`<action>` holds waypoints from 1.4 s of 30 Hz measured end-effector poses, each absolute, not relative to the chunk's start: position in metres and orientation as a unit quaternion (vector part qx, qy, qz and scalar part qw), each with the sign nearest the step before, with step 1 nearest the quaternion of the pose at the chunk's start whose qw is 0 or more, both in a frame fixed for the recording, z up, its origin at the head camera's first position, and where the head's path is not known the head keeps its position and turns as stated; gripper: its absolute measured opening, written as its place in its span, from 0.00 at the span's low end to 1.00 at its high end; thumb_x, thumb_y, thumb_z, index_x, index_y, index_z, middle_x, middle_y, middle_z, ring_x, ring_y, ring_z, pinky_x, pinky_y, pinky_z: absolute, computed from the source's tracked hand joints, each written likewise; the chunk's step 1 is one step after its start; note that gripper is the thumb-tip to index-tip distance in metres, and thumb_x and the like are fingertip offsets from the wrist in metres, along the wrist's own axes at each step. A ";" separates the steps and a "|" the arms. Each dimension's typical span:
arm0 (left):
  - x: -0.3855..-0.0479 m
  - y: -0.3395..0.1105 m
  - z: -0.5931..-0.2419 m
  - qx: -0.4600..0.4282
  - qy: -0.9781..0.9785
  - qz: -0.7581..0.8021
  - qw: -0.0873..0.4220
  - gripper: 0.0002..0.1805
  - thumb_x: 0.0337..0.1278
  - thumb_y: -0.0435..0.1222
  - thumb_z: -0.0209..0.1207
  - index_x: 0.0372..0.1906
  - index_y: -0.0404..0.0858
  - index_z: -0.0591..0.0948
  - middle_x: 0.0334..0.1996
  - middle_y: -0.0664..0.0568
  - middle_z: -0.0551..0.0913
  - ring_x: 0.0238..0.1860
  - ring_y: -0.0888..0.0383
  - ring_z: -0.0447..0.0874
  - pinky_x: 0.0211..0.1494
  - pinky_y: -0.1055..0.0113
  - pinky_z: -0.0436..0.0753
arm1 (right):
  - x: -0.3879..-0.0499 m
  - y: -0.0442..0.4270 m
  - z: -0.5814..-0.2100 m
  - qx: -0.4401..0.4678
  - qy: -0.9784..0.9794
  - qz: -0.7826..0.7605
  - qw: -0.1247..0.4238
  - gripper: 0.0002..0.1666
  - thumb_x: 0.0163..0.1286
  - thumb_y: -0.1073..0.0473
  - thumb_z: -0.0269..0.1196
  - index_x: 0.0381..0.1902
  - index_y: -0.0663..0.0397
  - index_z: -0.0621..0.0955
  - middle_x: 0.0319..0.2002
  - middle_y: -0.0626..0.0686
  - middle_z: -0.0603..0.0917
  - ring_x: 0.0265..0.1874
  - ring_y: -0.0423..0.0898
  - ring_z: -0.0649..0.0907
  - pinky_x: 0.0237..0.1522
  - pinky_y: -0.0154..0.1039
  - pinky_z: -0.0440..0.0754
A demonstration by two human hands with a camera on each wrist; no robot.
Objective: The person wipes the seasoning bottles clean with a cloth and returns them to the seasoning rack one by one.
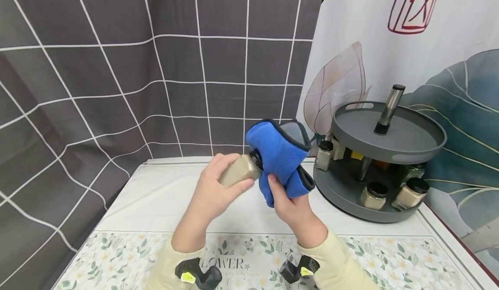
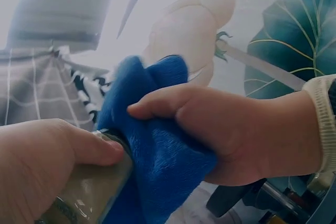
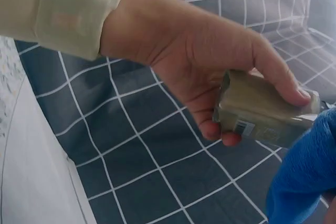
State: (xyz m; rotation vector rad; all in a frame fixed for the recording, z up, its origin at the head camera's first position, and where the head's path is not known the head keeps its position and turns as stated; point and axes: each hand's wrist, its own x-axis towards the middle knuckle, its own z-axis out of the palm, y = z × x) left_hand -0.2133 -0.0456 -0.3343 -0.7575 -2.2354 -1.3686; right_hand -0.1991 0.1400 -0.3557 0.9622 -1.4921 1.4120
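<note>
My left hand [image 1: 215, 190] grips a square glass spice jar [image 1: 239, 171] filled with pale powder, tilted so its black lid points right. Thumb and fingers lie along the jar's sides, as the right wrist view shows with the jar [image 3: 262, 108]. In my right hand [image 1: 290, 203] is a folded blue cloth [image 1: 278, 151] with dark edging and a grey side. The cloth touches the lid end of the jar and hides part of it. Seen from the left wrist, the right thumb presses on the blue cloth [image 2: 157, 145].
A dark grey two-tier turntable rack [image 1: 390, 130] stands at the right. On its lower tier sit several jars, among them a black-lidded jar [image 1: 374, 194] at the front. A floral mat [image 1: 128, 255] lies along the white table's [image 1: 156, 194] near edge. Grey checked curtain [image 1: 175, 73] hangs behind.
</note>
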 end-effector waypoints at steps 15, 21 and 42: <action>-0.200 -0.031 -0.334 -0.317 -0.771 -0.501 0.234 0.25 0.49 0.39 0.75 0.54 0.47 0.82 0.40 0.55 0.78 0.34 0.58 0.73 0.31 0.63 0.76 | -0.198 0.130 -0.361 0.382 -0.557 0.521 0.522 0.17 0.80 0.65 0.49 0.61 0.69 0.69 0.54 0.51 0.77 0.46 0.40 0.75 0.58 0.32 0.74; -0.203 -0.035 -0.331 -0.378 -0.808 -0.271 0.361 0.25 0.47 0.44 0.74 0.52 0.41 0.83 0.36 0.52 0.74 0.31 0.59 0.73 0.29 0.66 0.79 | -0.202 0.145 -0.354 0.394 -0.629 0.437 0.509 0.20 0.78 0.65 0.52 0.58 0.80 0.69 0.47 0.70 0.76 0.48 0.45 0.79 0.60 0.34 0.76; -0.208 -0.023 -0.346 -0.316 -0.756 -0.509 0.263 0.24 0.46 0.38 0.75 0.52 0.41 0.83 0.41 0.52 0.79 0.35 0.57 0.75 0.32 0.63 0.76 | -0.199 0.124 -0.364 0.346 -0.564 0.579 0.476 0.17 0.80 0.67 0.48 0.62 0.64 0.71 0.53 0.43 0.78 0.46 0.35 0.77 0.53 0.31 0.78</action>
